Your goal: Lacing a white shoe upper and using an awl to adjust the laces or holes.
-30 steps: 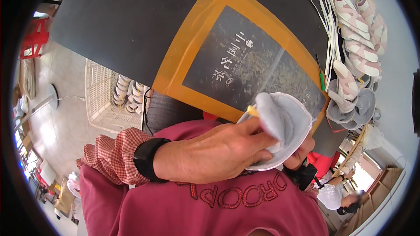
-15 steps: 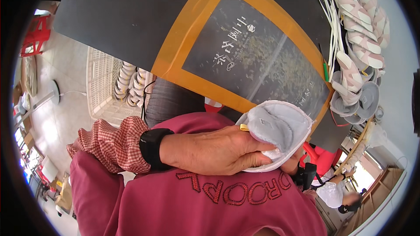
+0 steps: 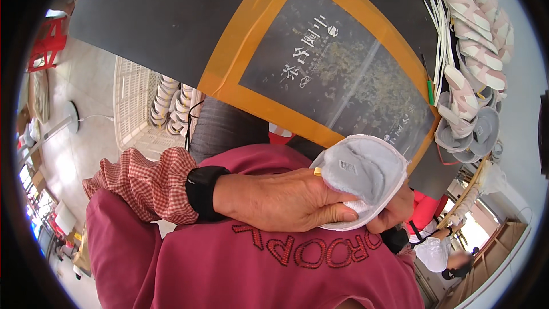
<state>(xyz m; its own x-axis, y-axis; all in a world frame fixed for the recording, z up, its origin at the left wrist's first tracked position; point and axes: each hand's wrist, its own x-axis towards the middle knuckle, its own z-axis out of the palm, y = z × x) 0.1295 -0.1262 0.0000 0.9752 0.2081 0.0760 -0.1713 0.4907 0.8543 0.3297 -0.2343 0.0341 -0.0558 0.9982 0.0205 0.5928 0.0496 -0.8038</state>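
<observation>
A shoe upper with pale grey fleecy lining, a white edge and a small yellow tab is held up in front of my chest, its inside turned toward me. My left hand is closed on its near left side, thumb pressed against a white patch at the edge. Around its right side curl the fingers of my right hand; the upper partly hides this hand. A label shows on the lining.
Ahead lies a dark table with a clear sheet framed in orange tape. At right are stacked pink-and-white shoe uppers, white strips and a green-handled tool. A crate of uppers stands left. Another person is at lower right.
The shoe upper has tilted and shifted slightly right and down, showing more of its lining and label. More of my right hand has come into view; my left hand has moved slightly right.
</observation>
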